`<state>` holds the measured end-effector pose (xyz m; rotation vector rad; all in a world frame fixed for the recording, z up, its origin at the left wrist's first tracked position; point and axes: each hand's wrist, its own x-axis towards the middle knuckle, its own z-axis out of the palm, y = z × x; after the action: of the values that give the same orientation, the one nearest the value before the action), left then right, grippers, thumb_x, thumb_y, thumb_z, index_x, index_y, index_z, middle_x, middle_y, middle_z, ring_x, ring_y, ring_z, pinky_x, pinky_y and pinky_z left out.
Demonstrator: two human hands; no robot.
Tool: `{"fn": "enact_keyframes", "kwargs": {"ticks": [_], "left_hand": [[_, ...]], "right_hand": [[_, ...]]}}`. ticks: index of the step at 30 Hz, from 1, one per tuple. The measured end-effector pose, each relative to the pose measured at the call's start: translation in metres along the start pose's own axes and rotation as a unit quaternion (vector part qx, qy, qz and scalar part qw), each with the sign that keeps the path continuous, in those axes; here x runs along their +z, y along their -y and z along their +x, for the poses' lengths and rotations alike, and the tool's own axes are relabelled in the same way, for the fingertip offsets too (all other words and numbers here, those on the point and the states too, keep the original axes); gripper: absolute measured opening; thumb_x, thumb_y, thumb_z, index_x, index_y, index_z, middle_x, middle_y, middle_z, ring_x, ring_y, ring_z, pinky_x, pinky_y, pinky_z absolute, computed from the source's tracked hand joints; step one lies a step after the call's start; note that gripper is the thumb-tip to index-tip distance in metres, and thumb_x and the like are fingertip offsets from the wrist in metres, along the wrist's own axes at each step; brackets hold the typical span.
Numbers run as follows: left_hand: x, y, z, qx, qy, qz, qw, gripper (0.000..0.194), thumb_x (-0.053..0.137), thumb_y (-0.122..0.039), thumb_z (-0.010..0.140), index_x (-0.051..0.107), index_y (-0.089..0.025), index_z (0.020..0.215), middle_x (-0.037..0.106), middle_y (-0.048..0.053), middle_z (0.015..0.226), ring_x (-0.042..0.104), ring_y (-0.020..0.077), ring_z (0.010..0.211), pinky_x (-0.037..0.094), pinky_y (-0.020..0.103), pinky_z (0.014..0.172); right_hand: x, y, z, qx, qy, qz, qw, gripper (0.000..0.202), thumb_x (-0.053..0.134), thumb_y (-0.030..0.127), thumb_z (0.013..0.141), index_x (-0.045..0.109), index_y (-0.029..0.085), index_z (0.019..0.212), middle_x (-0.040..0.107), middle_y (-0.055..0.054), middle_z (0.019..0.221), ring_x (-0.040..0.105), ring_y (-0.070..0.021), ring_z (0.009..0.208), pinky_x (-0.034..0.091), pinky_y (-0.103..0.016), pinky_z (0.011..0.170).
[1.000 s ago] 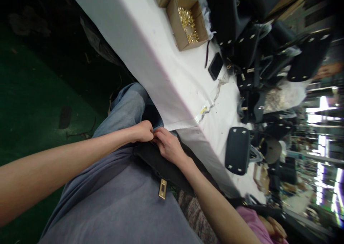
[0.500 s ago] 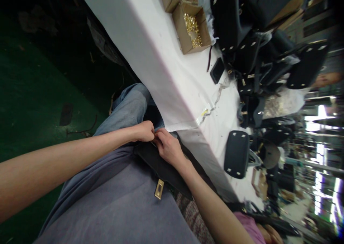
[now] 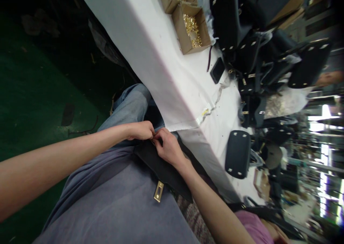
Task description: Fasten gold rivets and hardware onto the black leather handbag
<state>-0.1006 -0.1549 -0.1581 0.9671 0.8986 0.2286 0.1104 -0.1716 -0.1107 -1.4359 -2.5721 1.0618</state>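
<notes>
A black leather bag lies across my lap, partly under my right forearm. From its lower edge sticks out a gold metal clasp plate with a slot in it. My left hand is closed in a pinch at the bag's upper end, and its fingertips hide what they grip. Right beside it, my right hand rests over the bag, thumb and fingers pinching its edge. The fingertips of both hands nearly meet there, at a small spot too hidden to make out.
To the right runs a white-covered table. On it stand cardboard boxes of small gold hardware, a black phone and an upright black bag. More black bags are piled behind. A person's pink sleeve shows at lower right.
My left hand and wrist have shifted slightly upward. The right hand's fingers have moved a little at the bag's edge. The view has shifted very slightly.
</notes>
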Motion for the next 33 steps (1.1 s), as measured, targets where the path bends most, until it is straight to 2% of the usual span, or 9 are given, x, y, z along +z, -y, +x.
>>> {"fn": "enact_keyframes", "kwargs": {"ticks": [4,12,20,24,28,33], "left_hand": [[0.001,0.001,0.001,-0.001,-0.001,0.025,1.000,0.015,0.063,-0.018,0.071,0.078,-0.017,0.074,0.053,0.000,0.059,0.040,0.0141,0.055,0.023,0.032,0.055],[0.010,0.004,0.003,-0.040,-0.082,0.054,0.994,0.008,0.077,-0.022,0.071,0.080,-0.018,0.077,0.057,0.000,0.056,0.047,0.0152,0.057,0.031,0.029,0.057],[0.018,0.005,-0.007,0.023,-0.144,0.031,0.989,0.017,0.073,-0.018,0.073,0.085,-0.015,0.085,0.073,0.005,0.072,0.063,0.0190,0.072,0.044,0.026,0.063],[0.013,0.005,-0.013,0.040,-0.129,0.019,0.991,0.018,0.070,-0.022,0.078,0.086,-0.017,0.086,0.075,0.005,0.076,0.063,0.0187,0.071,0.044,0.026,0.063],[0.006,0.003,-0.015,0.003,-0.095,0.015,0.995,0.014,0.071,-0.023,0.076,0.084,-0.019,0.081,0.071,0.004,0.070,0.057,0.0172,0.062,0.038,0.027,0.056],[0.005,-0.001,-0.015,-0.031,-0.070,0.001,0.997,0.013,0.069,-0.022,0.075,0.082,-0.019,0.078,0.060,0.002,0.061,0.047,0.0154,0.054,0.030,0.029,0.051]], "right_hand": [[-0.001,0.003,0.001,0.016,-0.016,0.011,1.000,0.013,0.067,0.009,0.095,0.065,0.022,0.096,0.069,-0.006,0.098,0.067,-0.0241,0.093,0.055,-0.038,0.086],[-0.001,0.011,0.004,0.035,-0.035,0.017,0.999,0.017,0.065,0.006,0.090,0.062,0.022,0.087,0.068,-0.006,0.093,0.066,-0.0230,0.087,0.053,-0.036,0.081],[-0.003,0.015,0.002,0.014,-0.041,0.022,0.999,0.016,0.064,0.007,0.092,0.061,0.023,0.091,0.068,-0.006,0.097,0.066,-0.0240,0.092,0.054,-0.037,0.085],[-0.010,0.023,-0.001,-0.003,-0.029,0.022,0.999,0.011,0.066,0.012,0.098,0.064,0.022,0.102,0.070,-0.006,0.099,0.068,-0.0243,0.095,0.054,-0.036,0.086],[-0.013,0.034,-0.005,0.002,-0.028,0.010,1.000,0.016,0.066,0.014,0.100,0.064,0.023,0.113,0.073,-0.008,0.111,0.071,-0.0260,0.104,0.055,-0.037,0.090],[-0.014,0.040,-0.006,0.025,-0.015,-0.051,0.998,0.018,0.068,0.017,0.099,0.067,0.024,0.116,0.076,-0.009,0.114,0.073,-0.0272,0.104,0.057,-0.038,0.091]]}}
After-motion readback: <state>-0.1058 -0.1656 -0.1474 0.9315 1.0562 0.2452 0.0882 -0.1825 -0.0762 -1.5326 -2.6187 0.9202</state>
